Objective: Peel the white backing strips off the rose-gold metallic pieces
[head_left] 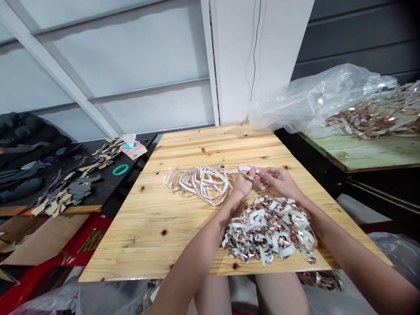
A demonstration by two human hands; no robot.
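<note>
One white-and-copper strip: I am pinching it between the closed fingers of my left hand and right hand, just beyond the scrap heap. One strip tangle is lying leftward on the wooden table.

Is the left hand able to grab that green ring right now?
Probably not without leaning: the left hand is busy holding shiny strips, and the green ring is on the black table, past the loopy white strips and the wooden table's left edge.
</note>
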